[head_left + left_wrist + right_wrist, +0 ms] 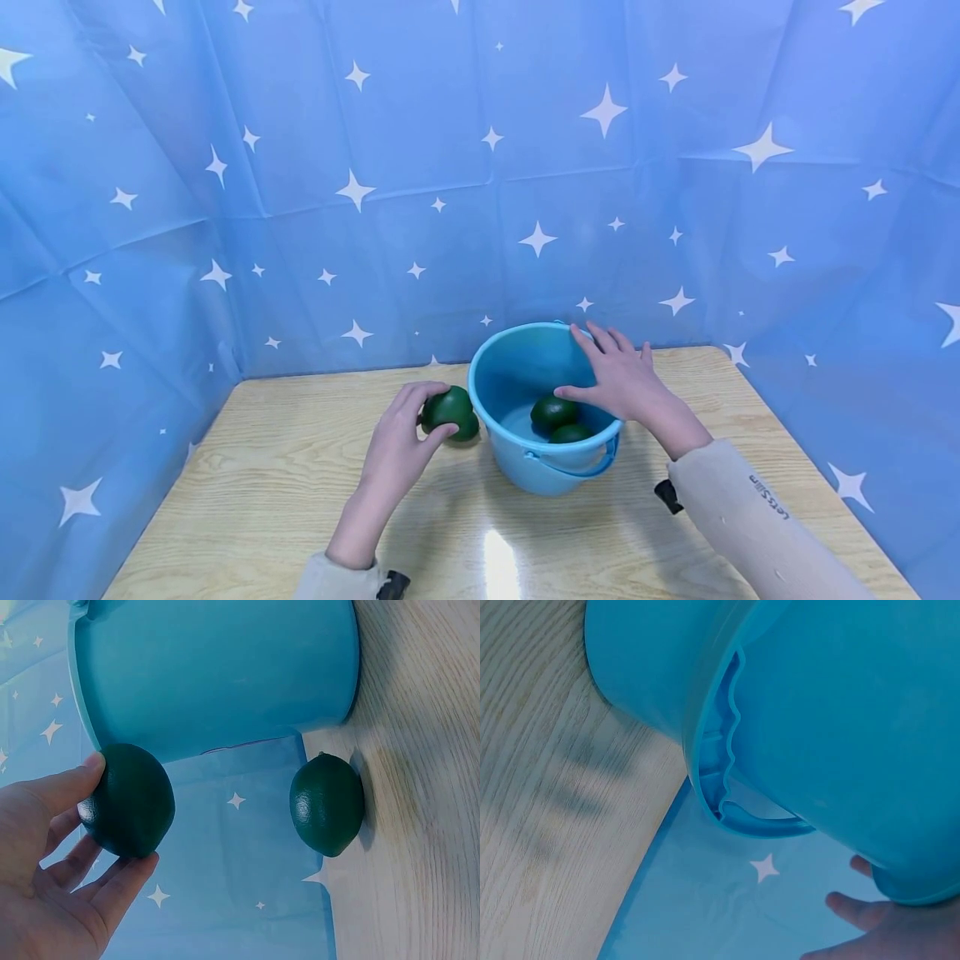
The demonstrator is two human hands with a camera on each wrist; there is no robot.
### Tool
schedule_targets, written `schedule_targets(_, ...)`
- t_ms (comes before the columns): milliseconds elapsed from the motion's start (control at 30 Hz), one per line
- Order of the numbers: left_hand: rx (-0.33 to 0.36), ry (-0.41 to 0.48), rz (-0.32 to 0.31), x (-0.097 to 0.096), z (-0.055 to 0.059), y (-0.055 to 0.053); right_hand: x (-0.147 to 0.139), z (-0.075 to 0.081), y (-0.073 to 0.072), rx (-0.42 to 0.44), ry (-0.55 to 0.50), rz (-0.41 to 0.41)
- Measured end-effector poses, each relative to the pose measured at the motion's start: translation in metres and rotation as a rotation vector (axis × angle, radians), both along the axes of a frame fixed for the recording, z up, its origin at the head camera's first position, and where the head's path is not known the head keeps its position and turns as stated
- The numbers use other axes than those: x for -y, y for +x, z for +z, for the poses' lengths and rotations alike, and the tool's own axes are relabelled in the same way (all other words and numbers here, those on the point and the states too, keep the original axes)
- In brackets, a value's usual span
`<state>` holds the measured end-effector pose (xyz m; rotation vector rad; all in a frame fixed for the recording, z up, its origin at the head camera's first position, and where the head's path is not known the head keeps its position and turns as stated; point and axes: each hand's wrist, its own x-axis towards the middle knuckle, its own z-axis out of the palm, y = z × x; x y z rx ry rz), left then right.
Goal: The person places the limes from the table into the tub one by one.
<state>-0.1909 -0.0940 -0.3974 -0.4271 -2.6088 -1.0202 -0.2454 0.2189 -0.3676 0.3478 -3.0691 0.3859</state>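
Observation:
My left hand (pixel 397 442) holds a dark green lime (pixel 131 801) between thumb and fingers, close to the left side of a light blue bucket (pixel 525 462). A second lime (pixel 328 804) rests on the table beside the bucket, partly covered by the held one in the head view. Inside the bucket lie two more limes, an upper lime (pixel 553 413) and a lower lime (pixel 572 433). My right hand (pixel 622 379) is over the bucket's right rim, fingers spread and fairly straight, thumb reaching over the opening. No fruit is in that hand.
The bucket's blue handle (pixel 600 462) hangs down at its front right. Under everything is a light wood-grain table (pixel 300 467). Blue cloth (pixel 420 167) with white stars stands behind the table and along both sides.

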Motion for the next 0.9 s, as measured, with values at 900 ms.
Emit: schedule_targets(900, 0.012, 0.029, 0.045, 0.0089, 0.0035, -0.0002, -0.0007, -0.0021, -0.0013, -0.012, -0.002, 0.004)
